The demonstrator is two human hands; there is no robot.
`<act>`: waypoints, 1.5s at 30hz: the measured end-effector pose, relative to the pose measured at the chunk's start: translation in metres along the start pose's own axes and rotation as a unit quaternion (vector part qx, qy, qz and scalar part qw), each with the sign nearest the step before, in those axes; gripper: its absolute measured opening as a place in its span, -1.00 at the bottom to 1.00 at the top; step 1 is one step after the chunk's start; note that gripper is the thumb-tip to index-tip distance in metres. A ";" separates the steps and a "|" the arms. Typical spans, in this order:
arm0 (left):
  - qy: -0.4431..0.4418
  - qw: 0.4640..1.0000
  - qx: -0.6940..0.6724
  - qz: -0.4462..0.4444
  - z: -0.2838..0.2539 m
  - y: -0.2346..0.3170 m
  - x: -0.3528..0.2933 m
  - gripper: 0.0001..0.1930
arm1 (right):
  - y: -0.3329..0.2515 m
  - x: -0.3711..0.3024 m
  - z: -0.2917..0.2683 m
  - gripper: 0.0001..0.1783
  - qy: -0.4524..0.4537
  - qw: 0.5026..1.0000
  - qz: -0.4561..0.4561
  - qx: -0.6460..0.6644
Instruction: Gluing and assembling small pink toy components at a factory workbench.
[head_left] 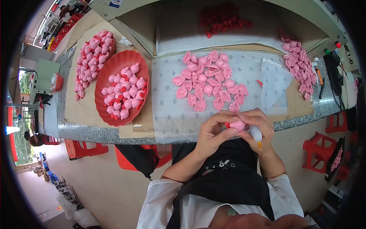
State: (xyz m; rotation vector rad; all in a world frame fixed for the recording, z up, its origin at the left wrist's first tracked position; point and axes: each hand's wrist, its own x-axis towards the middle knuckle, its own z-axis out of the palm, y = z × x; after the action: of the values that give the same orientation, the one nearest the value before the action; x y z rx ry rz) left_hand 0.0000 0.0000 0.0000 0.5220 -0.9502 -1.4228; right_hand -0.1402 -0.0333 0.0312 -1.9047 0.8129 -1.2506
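Black apron (228, 185) nearest, before bench (99, 134) front edge. Left hand (214, 131) and right hand (264, 124) pinch pink ball (238, 125) near that edge; white bottle (256, 134) tucked in right. Bare sheet (171, 124) runs between red bowl (114, 64) and pink shells (199, 105), then along edge left of hands.

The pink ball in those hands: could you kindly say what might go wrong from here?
The pink ball might slip, since the left hand and right hand hold it near the bench edge. The white bottle in the right hand points its amber tip toward the apron, so it could drip there.
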 end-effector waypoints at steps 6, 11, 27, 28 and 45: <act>0.060 0.995 -0.074 -0.005 0.006 -0.004 -0.002 -0.80 | 0.002 0.002 0.000 -0.63 0.003 0.995 -0.069 -0.069; 0.081 0.989 -0.124 -0.028 0.004 -0.006 -0.003 -0.86 | 0.003 0.006 0.001 -0.65 -0.013 0.991 -0.088 -0.101; 0.072 0.956 -0.284 0.018 -0.009 -0.018 -0.003 -0.86 | -0.001 0.005 0.030 -0.86 0.072 0.944 0.138 0.291; 0.065 0.958 -0.278 0.023 -0.010 -0.018 -0.003 -0.86 | 0.004 0.003 0.030 -0.86 0.066 0.944 0.124 0.298; 0.050 0.971 -0.232 0.033 -0.008 -0.017 0.003 -0.83 | 0.008 0.000 0.023 -0.72 0.114 0.914 0.148 0.359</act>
State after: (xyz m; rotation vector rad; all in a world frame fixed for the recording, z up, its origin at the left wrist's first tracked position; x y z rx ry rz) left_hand -0.0038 -0.0068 -0.0176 0.2075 -0.5207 -1.4840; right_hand -0.1199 -0.0326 0.0179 -1.0212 0.6035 -1.3482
